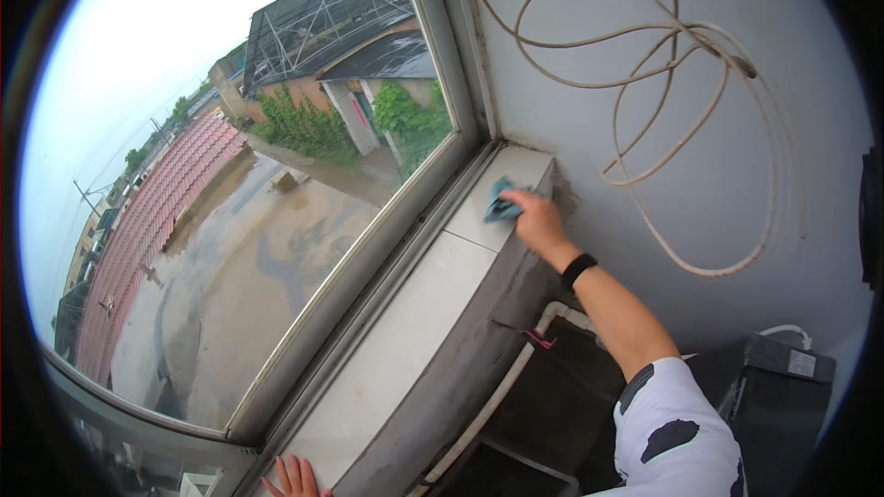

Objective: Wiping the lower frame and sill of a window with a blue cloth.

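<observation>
My right hand (543, 222) grips a bunched blue-green cloth (501, 201) against the far end of the tiled windowsill (400, 331), close to the wall corner. A black band circles that wrist. At the bottom edge of the view, my left hand (295, 478) rests on the near end of the sill with its fingers spread; only the fingers show. The sill is faced with white tiles, and a joint between two of them runs just below the cloth.
A metal-framed sliding window (345, 269) with its track borders the sill. Looped cable (725, 83) hangs on the right wall. Below the sill run a white pipe (483, 414) and a red-handled valve (539, 339). A dark boxy appliance (780, 400) stands lower right.
</observation>
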Tool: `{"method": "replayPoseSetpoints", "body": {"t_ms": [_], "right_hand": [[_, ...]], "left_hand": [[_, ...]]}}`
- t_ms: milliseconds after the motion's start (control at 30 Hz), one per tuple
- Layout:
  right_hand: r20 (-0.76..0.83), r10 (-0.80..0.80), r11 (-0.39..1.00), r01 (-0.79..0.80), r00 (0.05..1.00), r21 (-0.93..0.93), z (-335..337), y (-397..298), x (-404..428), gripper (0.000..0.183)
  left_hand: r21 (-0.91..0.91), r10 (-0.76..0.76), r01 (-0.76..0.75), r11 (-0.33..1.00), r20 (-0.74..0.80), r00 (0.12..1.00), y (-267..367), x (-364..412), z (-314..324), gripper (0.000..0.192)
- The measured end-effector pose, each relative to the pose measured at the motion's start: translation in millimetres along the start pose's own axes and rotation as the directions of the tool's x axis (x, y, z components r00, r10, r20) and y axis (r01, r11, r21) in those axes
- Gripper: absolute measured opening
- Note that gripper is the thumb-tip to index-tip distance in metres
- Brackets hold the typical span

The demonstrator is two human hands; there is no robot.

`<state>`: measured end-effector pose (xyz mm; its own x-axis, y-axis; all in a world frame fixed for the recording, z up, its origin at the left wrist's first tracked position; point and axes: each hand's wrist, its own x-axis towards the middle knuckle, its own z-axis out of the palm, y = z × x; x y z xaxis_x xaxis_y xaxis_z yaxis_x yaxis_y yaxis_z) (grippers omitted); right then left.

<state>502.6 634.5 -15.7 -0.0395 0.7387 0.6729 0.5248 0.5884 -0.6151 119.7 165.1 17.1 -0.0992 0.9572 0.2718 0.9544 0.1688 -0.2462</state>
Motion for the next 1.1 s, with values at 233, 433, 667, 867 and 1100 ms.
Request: {"method": "replayPoseSetpoints", "body": {"t_ms": [233, 433, 667, 867, 1100], "right_hand": [[0.125, 0.233, 0.952, -0.252, 0.965, 0.175, -7, -29, 25, 0.038], [-0.029, 0.149, 0.932, -0.150, 0.988, -0.331, 14, 27, 56, 0.040], [0.362, 0.115, 0.991, -0.084, 0.925, -0.100, 42, -38, 26, 0.036], [0.228, 0.127, 0.913, -0.204, 0.965, 0.355, 37, -39, 25, 0.033], [0.232, -0.080, 0.995, 0.093, 0.969, -0.046, 58, -64, -18, 0.039]], "left_hand": [[0.030, -0.013, 0.013, 0.999, 0.017, 1.000, -6, -5, 1, 0.060], [0.015, -0.012, 0.011, 1.000, 0.060, 0.998, 1, 0, -4, 0.056], [-0.058, -0.079, 0.083, 0.995, 0.071, 0.994, 0, -3, -2, 0.060], [-0.067, -0.069, 0.071, 0.995, 0.036, 0.997, 5, 2, -2, 0.061], [-0.075, -0.060, 0.061, 0.995, 0.017, 0.998, 4, -3, -3, 0.053]]}}
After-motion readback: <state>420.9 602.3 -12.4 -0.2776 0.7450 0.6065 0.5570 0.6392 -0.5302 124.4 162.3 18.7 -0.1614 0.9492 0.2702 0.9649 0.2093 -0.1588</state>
